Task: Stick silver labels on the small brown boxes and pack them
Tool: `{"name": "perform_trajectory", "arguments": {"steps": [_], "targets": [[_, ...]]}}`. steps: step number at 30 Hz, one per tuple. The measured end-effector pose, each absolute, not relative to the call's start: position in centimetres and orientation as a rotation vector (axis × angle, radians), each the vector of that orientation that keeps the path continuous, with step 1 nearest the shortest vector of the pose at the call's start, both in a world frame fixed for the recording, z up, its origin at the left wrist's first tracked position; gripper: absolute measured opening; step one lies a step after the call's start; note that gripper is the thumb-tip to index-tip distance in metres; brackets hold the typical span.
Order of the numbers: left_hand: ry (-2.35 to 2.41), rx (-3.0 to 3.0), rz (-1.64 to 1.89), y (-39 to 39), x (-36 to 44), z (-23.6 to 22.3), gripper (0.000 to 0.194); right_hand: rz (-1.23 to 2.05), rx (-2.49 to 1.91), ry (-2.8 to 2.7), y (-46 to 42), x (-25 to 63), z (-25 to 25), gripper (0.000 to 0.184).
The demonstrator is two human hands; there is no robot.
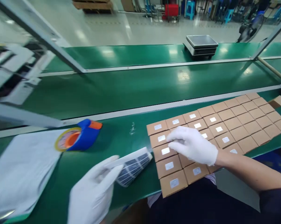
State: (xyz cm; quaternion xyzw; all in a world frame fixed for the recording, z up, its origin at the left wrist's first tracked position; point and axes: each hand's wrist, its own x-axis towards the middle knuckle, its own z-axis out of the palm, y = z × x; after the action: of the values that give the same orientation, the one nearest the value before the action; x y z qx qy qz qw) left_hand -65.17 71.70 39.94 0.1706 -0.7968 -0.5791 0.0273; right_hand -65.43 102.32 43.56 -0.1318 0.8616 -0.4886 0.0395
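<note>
My left hand [93, 189], in a white glove, grips a curled label sheet [136, 168] between thumb and fingers. The sheet has a pale backing and a dark side marked off in a grid by light lines. To its right, my gloved right hand [193, 144] hovers over a block of small brown cardboard boxes [245, 130] set in close rows. Its thumb and forefinger are drawn together near the left end of the block; whatever they may hold is too small to tell. White labels [174, 183] sit on the boxes at the left and middle, while those farther right look plain.
A blue tape dispenser [87, 137] with a yellow-edged roll stands left of the boxes. White paper sheets [25, 168] lie at the far left of the green bench. Grey metal posts [39, 34] rise at both sides. Beyond, a weighing scale [201, 45] rests on the rear green surface.
</note>
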Motion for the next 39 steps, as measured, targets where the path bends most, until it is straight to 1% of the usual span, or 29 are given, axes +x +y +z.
{"name": "perform_trajectory", "arguments": {"steps": [1,2,3,4,7,9,12,14,16,19,22,24,29,35,37,39], "targets": [[-2.436,0.537,-1.855,71.5,-64.5,39.8,0.054,-1.539,-0.506,2.627,100.3,-65.8,43.5,0.020],[-2.416,0.527,-1.918,71.4,-63.9,39.7,0.056,-1.566,-0.585,2.593,98.5,-66.3,43.3,0.035],[-2.401,0.496,-1.962,71.3,-63.3,39.8,0.057,-1.579,-0.629,2.537,97.0,-66.7,43.1,0.044],[-2.389,0.460,-1.981,71.3,-62.8,39.8,0.057,-1.574,-0.635,2.468,95.8,-67.1,42.9,0.046],[-2.309,0.424,-2.011,71.1,-61.9,39.7,0.058,-1.502,-0.533,2.362,93.1,-67.7,42.0,0.027],[-2.280,0.404,-2.000,70.5,-61.6,39.3,0.059,-1.445,-0.543,2.392,92.0,-67.6,41.5,0.027],[-2.358,0.311,-1.957,69.4,-61.2,38.7,0.055,-1.445,-0.582,2.386,91.0,-67.0,41.2,0.027],[-2.419,0.201,-1.928,68.7,-61.1,38.6,0.052,-1.438,-0.562,2.350,90.4,-66.6,41.2,0.022],[-2.438,0.087,-1.929,68.3,-61.2,38.9,0.043,-1.414,-0.553,2.338,90.0,-66.3,41.3,0.021],[-2.426,0.029,-1.962,68.2,-61.4,39.4,0.022,-1.394,-0.566,2.417,89.5,-65.9,41.4,0.021],[-2.445,0.037,-1.957,68.2,-61.6,39.7,0.015,-1.367,-0.593,2.497,89.4,-65.7,41.6,0.018],[-2.466,0.027,-1.959,68.2,-61.6,39.7,0.013,-1.342,-0.598,2.498,89.4,-65.7,41.8,0.015],[-2.485,0.042,-1.976,68.1,-61.6,39.7,0.014,-1.316,-0.581,2.480,89.4,-65.9,42.0,0.017],[-2.378,0.144,-2.196,68.2,-61.8,39.4,0.020,-1.323,-0.456,2.526,89.6,-65.6,41.4,0.022],[-2.354,0.173,-2.202,68.4,-61.9,39.3,0.018,-1.336,-0.447,2.561,89.9,-65.4,41.2,0.023],[-2.332,0.238,-2.197,68.6,-61.9,39.2,0.018,-1.341,-0.502,2.661,90.3,-65.2,41.2,0.020]]}}
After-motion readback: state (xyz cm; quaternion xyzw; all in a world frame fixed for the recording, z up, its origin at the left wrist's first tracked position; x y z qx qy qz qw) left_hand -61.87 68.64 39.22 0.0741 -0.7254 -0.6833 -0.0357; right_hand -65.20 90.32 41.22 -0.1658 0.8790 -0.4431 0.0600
